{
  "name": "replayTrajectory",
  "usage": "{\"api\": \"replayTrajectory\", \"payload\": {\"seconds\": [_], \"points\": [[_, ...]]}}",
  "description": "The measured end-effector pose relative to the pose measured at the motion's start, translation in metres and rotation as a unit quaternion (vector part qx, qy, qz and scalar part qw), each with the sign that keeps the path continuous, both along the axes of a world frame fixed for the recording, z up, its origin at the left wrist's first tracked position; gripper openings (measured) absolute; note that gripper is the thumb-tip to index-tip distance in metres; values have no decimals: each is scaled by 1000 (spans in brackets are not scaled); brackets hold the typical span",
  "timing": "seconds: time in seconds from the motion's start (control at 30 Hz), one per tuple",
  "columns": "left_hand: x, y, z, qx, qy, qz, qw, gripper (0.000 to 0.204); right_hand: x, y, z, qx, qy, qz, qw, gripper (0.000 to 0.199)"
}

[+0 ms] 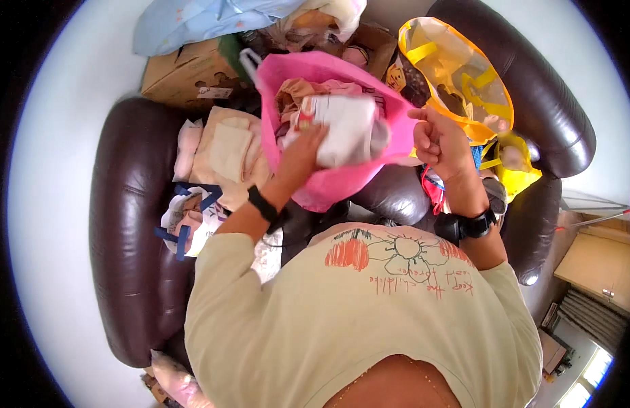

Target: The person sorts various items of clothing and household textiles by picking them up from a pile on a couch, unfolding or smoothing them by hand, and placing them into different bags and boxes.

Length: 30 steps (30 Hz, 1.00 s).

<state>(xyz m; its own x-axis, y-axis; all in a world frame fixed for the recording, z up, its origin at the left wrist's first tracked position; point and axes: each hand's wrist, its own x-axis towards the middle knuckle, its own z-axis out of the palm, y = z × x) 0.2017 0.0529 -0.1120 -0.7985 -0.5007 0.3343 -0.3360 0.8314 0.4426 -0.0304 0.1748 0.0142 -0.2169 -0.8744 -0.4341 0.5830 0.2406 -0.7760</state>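
A pink bag point(342, 190) stands wide open in front of me, with pink and peach clothes point(305, 92) inside. Over its mouth lies a white folded garment point(345, 129) with a small red print, slightly blurred. My left hand point(305, 153) grips this garment by its left edge; the fingers underneath are hidden. At the bag's right rim is my right hand point(443, 143), palm partly turned up. Its index finger points left and the other fingers are loosely curled, with nothing visible in them. A pale handle point(250, 64) sticks up at the bag's far left.
All this rests on a dark brown leather sofa point(128, 224). Folded beige cloth point(230, 149) and a white bag with blue handles point(193, 221) lie left. A clear bag with yellow trim point(488, 71) and a smaller yellow bag point(519, 166) stand right. Behind is a cardboard box point(186, 75).
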Motion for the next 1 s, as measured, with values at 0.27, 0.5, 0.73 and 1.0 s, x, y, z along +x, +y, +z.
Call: {"api": "replayTrajectory", "payload": {"seconds": [0.27, 0.5, 0.73, 1.0], "points": [[-4, 56, -12, -119, -107, -55, 986, 59, -5, 19, -4, 46, 10, -8, 999, 31], [-34, 25, 21, -146, -195, -56, 968, 49, -12, 84, -2, 107, 114, 67, 985, 28], [-58, -16, 38, -308, -124, 54, 942, 36, -23, 110, -18, 103, 76, 32, 991, 29], [-31, 17, -60, -137, -320, 74, 934, 69, -18, 117, -28, 108, 104, 9, 989, 29]]}}
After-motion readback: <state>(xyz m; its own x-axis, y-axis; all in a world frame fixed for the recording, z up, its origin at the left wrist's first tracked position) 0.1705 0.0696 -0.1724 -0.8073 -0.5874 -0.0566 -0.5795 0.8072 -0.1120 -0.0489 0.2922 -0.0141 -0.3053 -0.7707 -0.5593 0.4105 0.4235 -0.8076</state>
